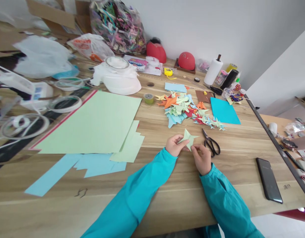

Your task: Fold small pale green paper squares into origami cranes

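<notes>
A pale green folded paper star [189, 138] with pointed arms is held up over the table between both hands. My left hand [175, 145] pinches its left side, thumb laid across the front near the middle. At the star's lower right point, my right hand [202, 158] is closed with thumb and finger on the paper. Black-handled scissors [211, 144] lie just right of the star, blades pointing away. Beyond the hands, a heap of folded paper stars [179, 107] in green, orange, blue and red spreads to the right.
Large light green sheets [93, 122] lie at left, with blue paper strips [53, 175] below them. A turquoise sheet [225, 110] lies behind the scissors. A phone [268, 180] rests near the right edge. Farther back are a tape roll [148, 98], a yellow tape measure [168, 71] and bags.
</notes>
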